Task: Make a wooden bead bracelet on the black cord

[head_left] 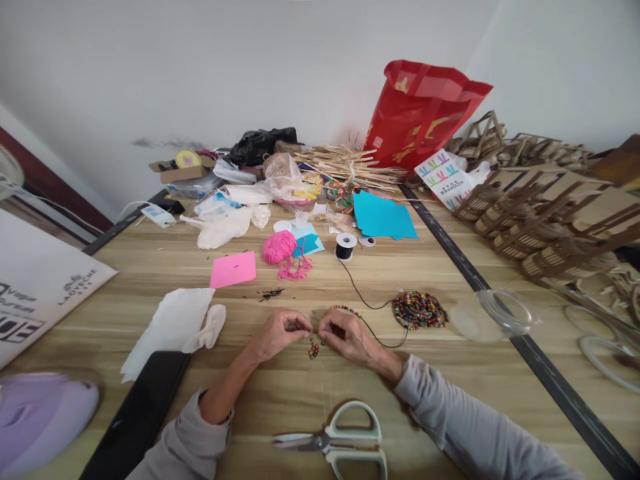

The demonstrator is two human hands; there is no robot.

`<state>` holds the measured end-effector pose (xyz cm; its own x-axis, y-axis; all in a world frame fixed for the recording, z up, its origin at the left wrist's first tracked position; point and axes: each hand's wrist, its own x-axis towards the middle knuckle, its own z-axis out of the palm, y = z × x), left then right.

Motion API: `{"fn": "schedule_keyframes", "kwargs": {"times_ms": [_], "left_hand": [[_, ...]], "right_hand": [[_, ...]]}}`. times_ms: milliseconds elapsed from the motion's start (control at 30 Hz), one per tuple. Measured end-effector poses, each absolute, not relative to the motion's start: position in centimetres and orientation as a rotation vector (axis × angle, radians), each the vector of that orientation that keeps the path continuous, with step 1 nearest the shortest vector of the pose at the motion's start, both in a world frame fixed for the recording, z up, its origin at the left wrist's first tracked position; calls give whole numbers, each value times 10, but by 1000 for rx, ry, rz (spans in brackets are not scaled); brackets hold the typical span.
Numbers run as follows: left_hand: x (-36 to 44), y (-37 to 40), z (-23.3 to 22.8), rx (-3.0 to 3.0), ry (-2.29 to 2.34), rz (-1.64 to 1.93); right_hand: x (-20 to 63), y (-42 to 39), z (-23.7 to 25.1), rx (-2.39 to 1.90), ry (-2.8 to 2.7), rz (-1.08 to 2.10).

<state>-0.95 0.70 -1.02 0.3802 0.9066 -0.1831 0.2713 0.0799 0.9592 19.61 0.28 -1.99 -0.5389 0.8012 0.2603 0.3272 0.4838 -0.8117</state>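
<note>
My left hand [279,332] and my right hand [349,337] meet at the middle of the wooden table [300,393], fingertips pinched together on a thin black cord [361,297]. A short run of coloured beads [345,309] sits on the cord behind my right hand. A few strung beads [314,350] hang below my fingers. The cord runs back to a black spool [345,246]. A pile of multicoloured beads [419,310] lies just right of my right hand.
White-handled scissors [340,443] lie near the front edge. A clear lid [493,315] is at right, white tissue [175,323] and a black slab [137,417] at left. Pink paper [233,269], pink yarn [280,248], blue paper [383,217], a red bag [417,113] and wooden frames [545,213] lie behind.
</note>
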Motion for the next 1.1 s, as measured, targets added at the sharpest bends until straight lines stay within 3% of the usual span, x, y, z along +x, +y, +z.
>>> {"fn": "schedule_keyframes", "kwargs": {"times_ms": [1100], "left_hand": [[-10, 7, -17, 1480, 1095, 685]], "right_hand": [[195, 2, -17, -940, -2091, 960]]}}
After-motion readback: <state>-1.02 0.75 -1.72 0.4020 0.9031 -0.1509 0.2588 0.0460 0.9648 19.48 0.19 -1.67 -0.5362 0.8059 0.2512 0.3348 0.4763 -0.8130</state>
